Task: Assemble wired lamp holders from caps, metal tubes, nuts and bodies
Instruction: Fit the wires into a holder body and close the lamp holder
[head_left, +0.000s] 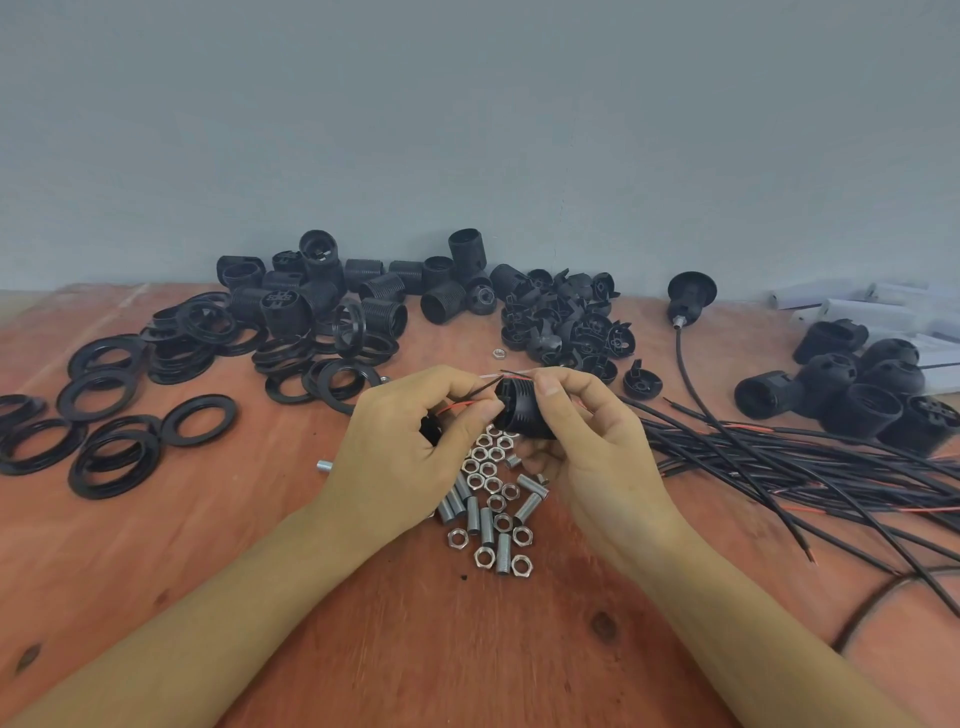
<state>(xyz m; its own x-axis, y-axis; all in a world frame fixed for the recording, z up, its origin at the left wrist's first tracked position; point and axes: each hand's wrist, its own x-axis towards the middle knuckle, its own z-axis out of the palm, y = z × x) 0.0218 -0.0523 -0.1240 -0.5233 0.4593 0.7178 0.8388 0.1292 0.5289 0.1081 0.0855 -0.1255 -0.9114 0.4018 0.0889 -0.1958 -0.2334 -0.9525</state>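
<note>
View: head camera, the only one supplied.
Step in hand: judged to be wiring, with the lead ends being fed into or through a black part.
Left hand (410, 447): grip clamped, thumb and fingertips pinching the thin red and black wire ends (460, 406), centre of frame.
Right hand (592, 452): grip clamped round the black holder body (522, 413), held above the surface just right of the left hand's fingertips.
Next move: judged to call for fine alignment of the wire ends with the body's openings. The openings themselves are hidden by the fingers.
Containers: no tray or bin in sight; all stock lies loose on the wooden surface (415, 649).
White boxes (872, 312): upper right; contents cannot be told.
Nuts and metal tubes (493, 512): heaped below the hands.
Rings (156, 395): spread at left.
Threaded bodies (363, 293): upper centre.
Caps (566, 325): heaped right of these.
Cables (779, 457): fanned at right.
</note>
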